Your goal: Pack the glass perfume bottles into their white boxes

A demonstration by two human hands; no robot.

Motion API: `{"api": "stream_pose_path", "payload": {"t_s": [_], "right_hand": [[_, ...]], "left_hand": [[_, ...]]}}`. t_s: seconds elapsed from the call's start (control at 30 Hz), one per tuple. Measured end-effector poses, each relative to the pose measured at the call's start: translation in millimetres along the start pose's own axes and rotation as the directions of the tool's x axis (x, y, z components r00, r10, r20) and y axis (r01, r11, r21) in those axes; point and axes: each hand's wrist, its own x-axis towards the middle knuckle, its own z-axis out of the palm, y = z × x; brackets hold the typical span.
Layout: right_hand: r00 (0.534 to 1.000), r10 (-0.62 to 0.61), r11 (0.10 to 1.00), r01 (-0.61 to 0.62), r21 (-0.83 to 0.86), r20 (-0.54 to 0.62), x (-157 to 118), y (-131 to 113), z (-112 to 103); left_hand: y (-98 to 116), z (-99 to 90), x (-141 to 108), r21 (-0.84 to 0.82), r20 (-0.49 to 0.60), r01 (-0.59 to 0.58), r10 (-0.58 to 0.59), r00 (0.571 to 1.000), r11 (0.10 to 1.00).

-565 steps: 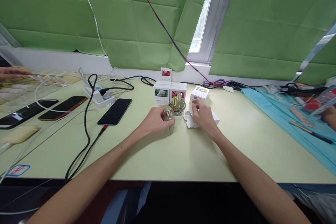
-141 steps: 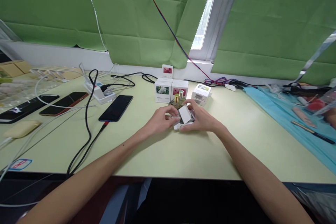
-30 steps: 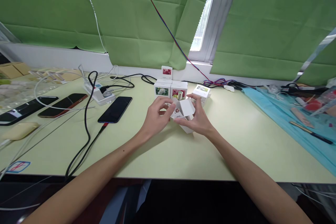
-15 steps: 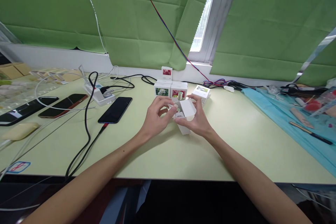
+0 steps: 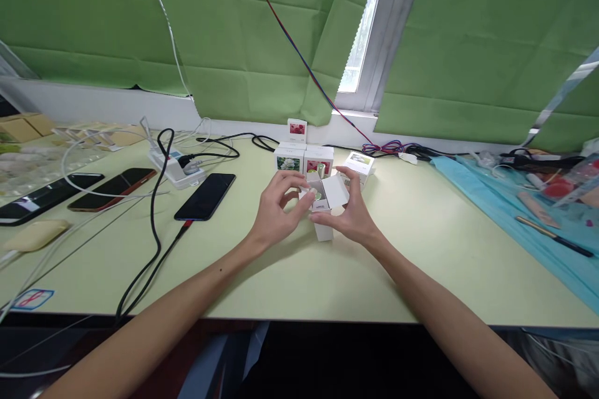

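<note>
A small white carton (image 5: pixel 321 205) is held between my hands with its top flap open to the right. Inside its opening a round greenish top shows. My right hand (image 5: pixel 352 215) grips the carton's right side, thumb in front and fingers behind. My left hand (image 5: pixel 282 204) is closed, with thumb and forefinger on the carton's left edge by the opening; the other fingers are curled. A shiny gold-green cap (image 5: pixel 321 169) stands just behind the carton. Below the carton a white panel (image 5: pixel 324 232) extends toward me; whether it belongs to the same carton I cannot tell.
Behind my hands stand white flower-picture boxes (image 5: pixel 289 159), with another white box (image 5: pixel 360 163) to their right. A phone (image 5: pixel 206 197) on a cable and a power strip (image 5: pixel 175 168) lie left. Blue sheeting (image 5: pixel 486 199) with a pen-like tool (image 5: pixel 555 237) covers the right side.
The carton has turned slightly in my hands, and the white panel below it has shifted a little to the left. Both hands keep almost the same place.
</note>
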Motion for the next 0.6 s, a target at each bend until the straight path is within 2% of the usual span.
{"api": "stream_pose_path", "payload": {"t_s": [0.27,0.6], "right_hand": [[1.0,-0.014,1.0,0.014,-0.014,0.001,0.5,1.7,-0.1],[0.999,-0.014,0.993,0.018,-0.115,0.033,0.0,5.4,-1.5]], "left_hand": [[-0.1,-1.3,0.0,0.015,-0.004,-0.035,0.035,0.999,0.999],[2.9,-1.4,0.9,0.072,0.027,0.023,-0.025,0.999,0.997]]}}
